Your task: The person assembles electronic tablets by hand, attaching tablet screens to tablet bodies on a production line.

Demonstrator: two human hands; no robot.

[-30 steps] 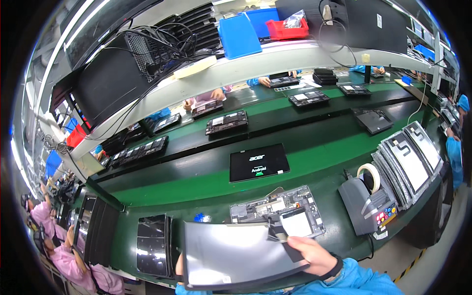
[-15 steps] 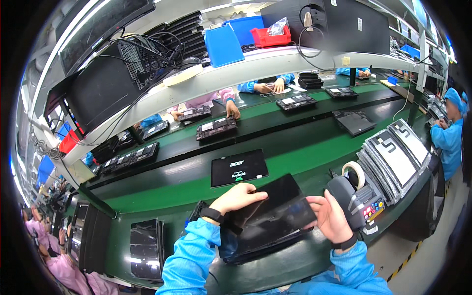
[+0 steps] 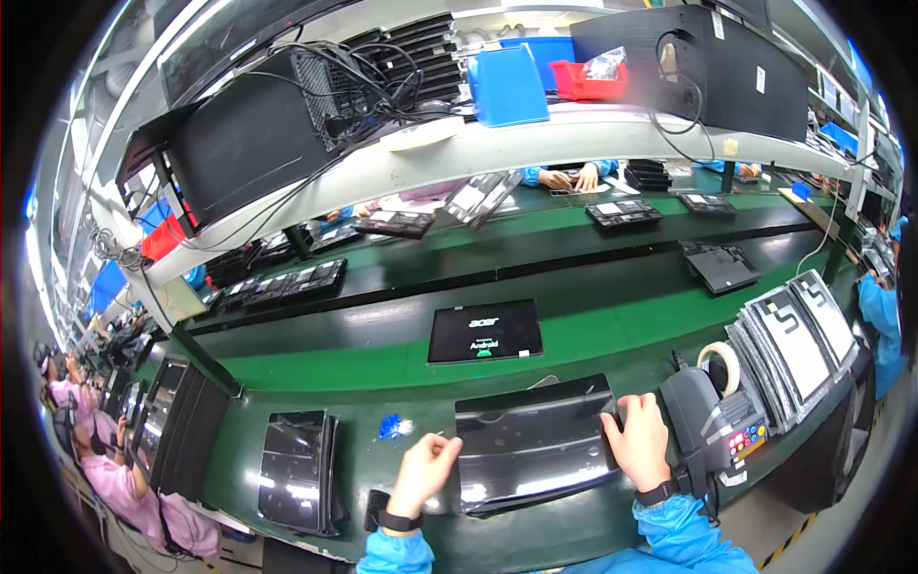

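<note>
A powered-on tablet (image 3: 485, 331) lies on the green belt (image 3: 612, 320). Right of it stands a grey tape dispenser (image 3: 715, 421) beside stacked printed sheets (image 3: 798, 335); left lies a stack of dark panels (image 3: 296, 469).

Distant conveyor boards (image 3: 623, 212) too small

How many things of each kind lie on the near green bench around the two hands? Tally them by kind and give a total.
Dark tablet under the hands: 1
Lit tablet behind it: 1
Tape dispenser: 1
Stack of dark panels at left: 1
Small blue scraps: 1 cluster
Total: 5
The left hand and right hand touch the dark tablet.
</note>
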